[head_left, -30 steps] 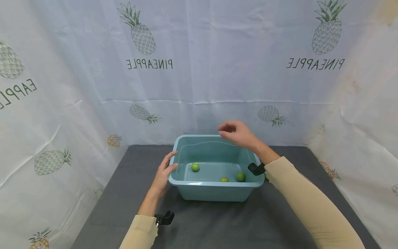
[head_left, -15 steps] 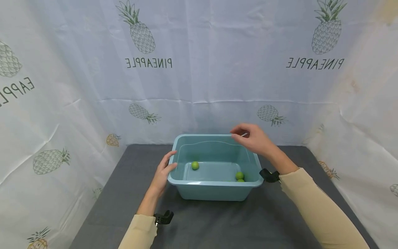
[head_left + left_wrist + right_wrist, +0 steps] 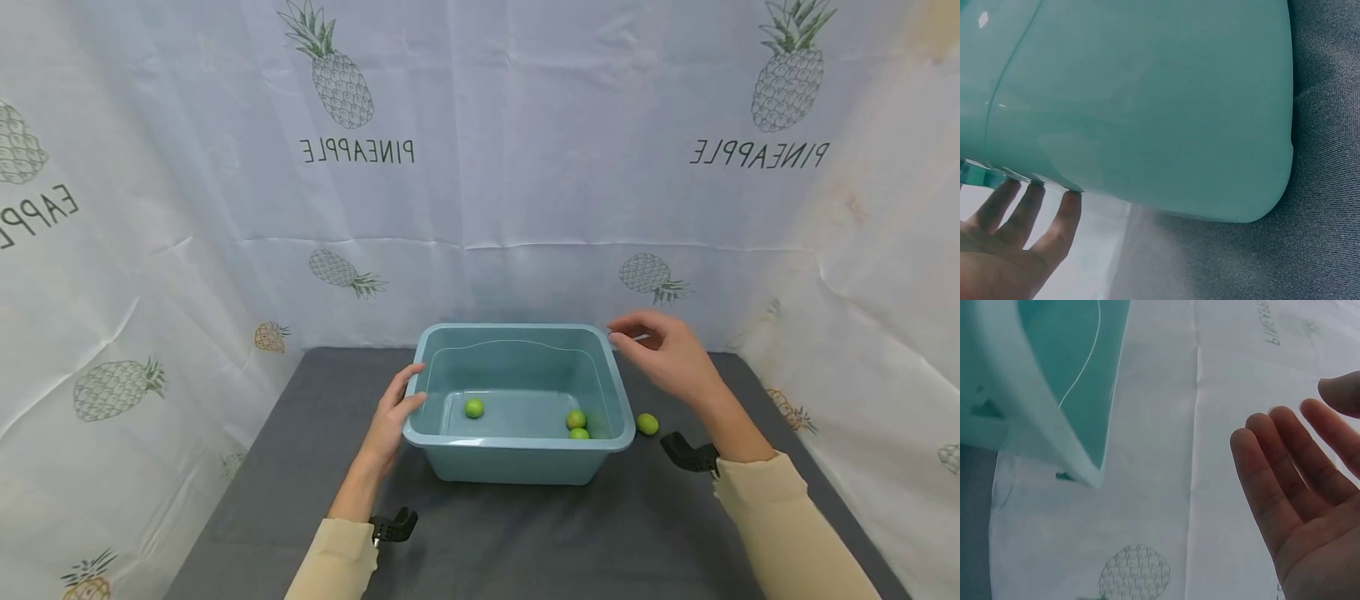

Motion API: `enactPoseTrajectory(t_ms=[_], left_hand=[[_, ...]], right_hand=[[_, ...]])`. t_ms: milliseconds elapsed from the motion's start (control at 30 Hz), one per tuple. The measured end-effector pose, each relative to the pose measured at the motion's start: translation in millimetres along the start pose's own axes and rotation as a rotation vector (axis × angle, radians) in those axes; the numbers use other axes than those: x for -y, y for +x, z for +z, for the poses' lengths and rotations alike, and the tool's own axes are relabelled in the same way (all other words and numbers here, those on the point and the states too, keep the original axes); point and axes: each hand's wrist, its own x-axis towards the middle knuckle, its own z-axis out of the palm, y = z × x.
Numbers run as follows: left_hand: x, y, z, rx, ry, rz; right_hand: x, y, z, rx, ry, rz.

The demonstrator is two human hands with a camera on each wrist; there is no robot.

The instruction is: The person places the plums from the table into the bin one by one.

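The loose green fruit lies on the dark table, just to the right of the blue-green basin, beside its near right part. It is almost round, so I cannot find in it a clear long axis; the basin itself is long from left to right. From the fingers of the right hand, this fruit lies toward the near side and a little to the right of their tips. The right hand is clearly the nearer one, because the left hand is across the basin.

The right hand is beside the far right corner of the basin, apart from it. Its fingers are softly bent, the thumb stands away from them, and no object is seen in between. The fingers of the left hand are spread and touch the left rim of the basin with their tips.

Inside the basin there are three fruits more: one at left, and a pair at the near right, one just behind the other.
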Motion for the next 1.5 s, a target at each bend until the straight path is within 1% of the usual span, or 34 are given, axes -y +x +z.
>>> enactPoseTrajectory(t_ms=[100, 267, 333, 500, 833, 1000, 1167, 1300, 1500], left_hand=[[-0.3, 0.0, 0.0, -0.002, 0.001, 0.004], [-0.5, -0.1, 0.1, -0.005, 0.013, 0.005], [-0.7, -0.5, 0.1, -0.005, 0.015, 0.004], [-1.1, -1.2, -0.1, -0.002, 0.014, 0.005], [-2.3, -1.7, -0.6, -0.001, 0.020, 0.004], [-1.4, -1.4, -0.2, -0.003, 0.019, 0.003], [-1.2, -1.2, -0.1, -0.005, 0.014, 0.005], [-0.5, -0.5, -0.2, -0.010, 0.010, 0.007], [0.5, -0.6, -0.4, -0.001, 0.009, 0.013]], right_hand=[[-8.0, -9.1, -2.5, -0.041, -0.025, -0.009], [-25.4, -20.4, -3.8, -0.112, -0.031, -0.037], [-31.3, -23.9, -3.3, -0.136, -0.034, -0.034], [-48.2, -32.9, -0.6, -0.180, -0.058, 0.005], [-96.2, -46.8, 13.2, -0.237, -0.090, 0.094], [-122.5, -54.0, 20.8, -0.226, -0.122, 0.152], [-144.5, -60.0, 28.5, -0.194, -0.144, 0.216], [-157.7, -63.2, 35.3, -0.170, -0.129, 0.253], [-172.2, -67.7, 43.1, -0.131, -0.069, 0.319]])
